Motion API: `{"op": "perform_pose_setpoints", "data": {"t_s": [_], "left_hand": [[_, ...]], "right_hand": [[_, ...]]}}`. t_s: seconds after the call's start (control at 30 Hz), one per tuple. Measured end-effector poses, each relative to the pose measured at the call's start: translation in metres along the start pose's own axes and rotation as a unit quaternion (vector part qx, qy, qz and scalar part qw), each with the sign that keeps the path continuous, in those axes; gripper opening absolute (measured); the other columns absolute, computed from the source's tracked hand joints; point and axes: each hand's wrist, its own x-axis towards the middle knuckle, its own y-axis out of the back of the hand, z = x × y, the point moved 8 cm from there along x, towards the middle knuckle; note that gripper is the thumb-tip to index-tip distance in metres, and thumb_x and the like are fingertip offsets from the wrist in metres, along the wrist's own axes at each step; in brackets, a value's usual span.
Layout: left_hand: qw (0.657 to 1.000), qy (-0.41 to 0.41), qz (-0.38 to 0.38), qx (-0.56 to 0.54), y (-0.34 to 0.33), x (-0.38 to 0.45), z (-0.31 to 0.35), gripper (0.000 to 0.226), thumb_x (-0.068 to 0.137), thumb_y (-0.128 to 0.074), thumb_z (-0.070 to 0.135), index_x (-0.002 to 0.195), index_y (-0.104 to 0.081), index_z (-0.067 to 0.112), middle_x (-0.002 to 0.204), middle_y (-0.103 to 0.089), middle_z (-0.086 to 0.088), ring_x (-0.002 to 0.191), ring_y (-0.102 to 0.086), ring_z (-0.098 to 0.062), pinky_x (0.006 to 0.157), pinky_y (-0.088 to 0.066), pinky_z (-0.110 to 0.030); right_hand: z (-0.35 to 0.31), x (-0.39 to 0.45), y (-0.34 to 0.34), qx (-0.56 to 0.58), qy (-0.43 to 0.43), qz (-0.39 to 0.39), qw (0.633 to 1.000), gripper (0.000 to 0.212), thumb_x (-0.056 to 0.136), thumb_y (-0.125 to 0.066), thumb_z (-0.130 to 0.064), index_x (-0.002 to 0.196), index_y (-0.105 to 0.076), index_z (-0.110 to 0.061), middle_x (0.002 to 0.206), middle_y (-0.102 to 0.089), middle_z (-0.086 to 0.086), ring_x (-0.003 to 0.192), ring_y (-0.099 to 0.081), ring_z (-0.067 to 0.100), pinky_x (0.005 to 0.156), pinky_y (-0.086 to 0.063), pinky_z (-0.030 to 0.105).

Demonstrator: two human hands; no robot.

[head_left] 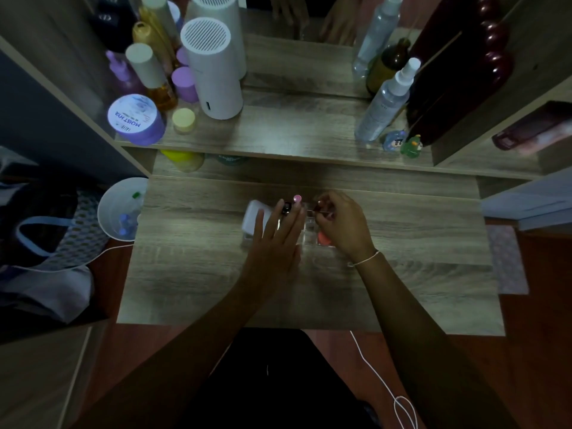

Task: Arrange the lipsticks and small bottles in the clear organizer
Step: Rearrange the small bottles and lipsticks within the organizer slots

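Observation:
The clear organizer (309, 235) stands in the middle of the wooden desk (402, 258), mostly hidden under my hands. My left hand (277, 236) lies flat over its left part, fingers spread, holding nothing. A pink-capped item (297, 198) and a dark-capped one (288, 206) stand upright at its far side, by my fingertips. My right hand (340, 224) is pinched on a small dark-red lipstick (318, 208) over the organizer's far right compartments. A coral-pink object (324, 239) lies in a near compartment. A white box (255, 216) rests against the organizer's left side.
The shelf above holds a white cylindrical appliance (213, 72), purple jars (136, 119), amber bottles (154, 75) and clear spray bottles (387, 100). A white bowl (119, 209) with small items sits off the desk's left edge. A white cable (380, 382) trails on the floor.

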Motion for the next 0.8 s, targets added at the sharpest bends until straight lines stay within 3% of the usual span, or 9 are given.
{"op": "perform_pose_setpoints", "data": {"t_s": [0.4, 0.67, 0.8], "left_hand": [[0.999, -0.017, -0.029, -0.029, -0.003, -0.005, 0.003, 0.054, 0.09, -0.044, 0.029, 0.139, -0.041, 0.007, 0.149, -0.038, -0.016, 0.137, -0.033, -0.036, 0.108, -0.026, -0.062], [0.998, -0.004, 0.003, -0.066, 0.011, -0.004, 0.001, 0.057, 0.085, -0.058, 0.02, 0.137, -0.044, 0.002, 0.144, -0.043, -0.019, 0.133, -0.04, -0.037, 0.106, -0.031, -0.064], [0.993, 0.031, 0.019, -0.114, 0.018, -0.001, -0.012, 0.054, 0.085, -0.041, 0.021, 0.133, -0.046, -0.003, 0.14, -0.047, -0.025, 0.13, -0.042, -0.041, 0.103, -0.032, -0.067]], "right_hand": [[-0.003, -0.001, 0.002, 0.016, -0.001, 0.003, 1.0, 0.026, 0.081, -0.069, -0.011, 0.107, -0.065, -0.012, 0.102, -0.066, 0.005, 0.089, -0.06, 0.016, 0.08, -0.054, 0.035], [-0.003, -0.002, 0.001, 0.014, -0.008, -0.001, 1.0, 0.03, 0.081, -0.069, -0.014, 0.11, -0.063, -0.014, 0.105, -0.066, 0.005, 0.092, -0.06, 0.018, 0.082, -0.054, 0.038], [-0.005, -0.004, 0.001, 0.019, -0.009, -0.018, 1.0, 0.037, 0.08, -0.071, -0.014, 0.116, -0.061, -0.014, 0.109, -0.065, 0.005, 0.097, -0.059, 0.019, 0.086, -0.053, 0.041]]}}
